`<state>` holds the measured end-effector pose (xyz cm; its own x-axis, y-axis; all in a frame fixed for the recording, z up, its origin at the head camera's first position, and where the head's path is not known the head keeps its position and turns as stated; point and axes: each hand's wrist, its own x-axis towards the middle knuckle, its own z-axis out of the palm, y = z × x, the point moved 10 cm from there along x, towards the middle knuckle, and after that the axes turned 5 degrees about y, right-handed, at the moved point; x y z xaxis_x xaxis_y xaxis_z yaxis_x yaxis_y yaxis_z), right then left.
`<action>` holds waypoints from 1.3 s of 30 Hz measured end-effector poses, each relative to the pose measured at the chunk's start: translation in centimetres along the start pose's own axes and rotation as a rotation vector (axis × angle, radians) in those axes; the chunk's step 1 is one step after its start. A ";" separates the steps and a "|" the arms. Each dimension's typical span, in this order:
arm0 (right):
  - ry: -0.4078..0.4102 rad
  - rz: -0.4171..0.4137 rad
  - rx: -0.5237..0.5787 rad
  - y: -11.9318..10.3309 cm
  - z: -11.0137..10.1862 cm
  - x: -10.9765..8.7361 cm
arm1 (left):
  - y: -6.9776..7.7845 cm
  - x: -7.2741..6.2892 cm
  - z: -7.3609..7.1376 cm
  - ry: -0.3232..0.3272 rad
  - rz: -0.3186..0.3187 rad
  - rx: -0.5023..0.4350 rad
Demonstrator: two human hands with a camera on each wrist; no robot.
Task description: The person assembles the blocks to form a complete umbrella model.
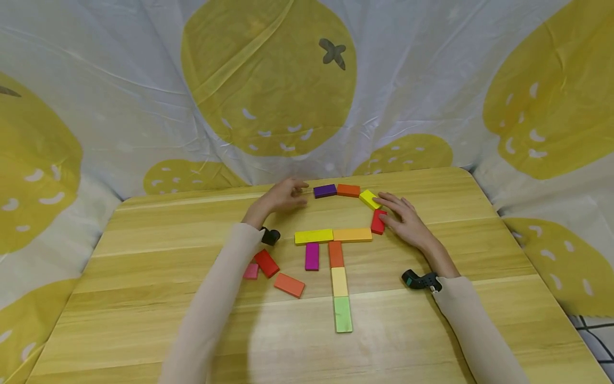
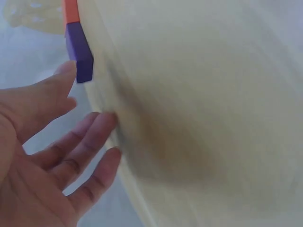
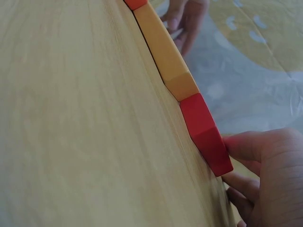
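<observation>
Across a wooden tabletop [image 1: 144,266], we see the left hand [image 1: 285,196], relaxed and empty, just left of a purple block [image 1: 325,191]; the right hand [image 1: 405,220], fingers loosely extended, touches a red block [image 1: 378,224] with its thumb.

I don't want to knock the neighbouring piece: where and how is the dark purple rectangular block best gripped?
Probably pinch the near and far long sides of the dark purple rectangular block by its left end, coming from the left. It lies flat; its right end appears to meet the orange rectangular block, while its left end is free, facing the left hand.
</observation>
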<state>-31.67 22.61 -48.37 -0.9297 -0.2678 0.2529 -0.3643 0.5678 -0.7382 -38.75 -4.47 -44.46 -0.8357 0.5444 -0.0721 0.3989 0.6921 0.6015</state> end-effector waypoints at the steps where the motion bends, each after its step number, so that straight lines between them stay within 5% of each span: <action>1: -0.001 -0.004 -0.001 -0.1 0.0 0.0 | -0.1 -0.6 -0.2 -0.007 0.001 0.007; 7: -0.001 -0.016 0.001 0.0 0.0 0.0 | -1.0 -5.0 -0.7 -0.054 -0.026 0.030; 13: 0.000 -0.018 -0.005 0.2 -0.2 -0.3 | -1.0 -9.0 -0.4 -0.035 -0.003 0.014; 30: 0.009 -0.015 -0.002 0.2 -0.1 -0.4 | -0.1 -15.1 1.3 -0.032 0.019 -0.010; 39: 0.009 -0.018 -0.001 0.0 0.1 -0.1 | -0.2 -17.1 1.2 -0.001 0.024 -0.024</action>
<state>-31.55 22.61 -48.45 -0.9234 -0.2709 0.2718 -0.3811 0.5637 -0.7328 -24.09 -13.35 -44.33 -0.8256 0.5613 -0.0578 0.4101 0.6672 0.6218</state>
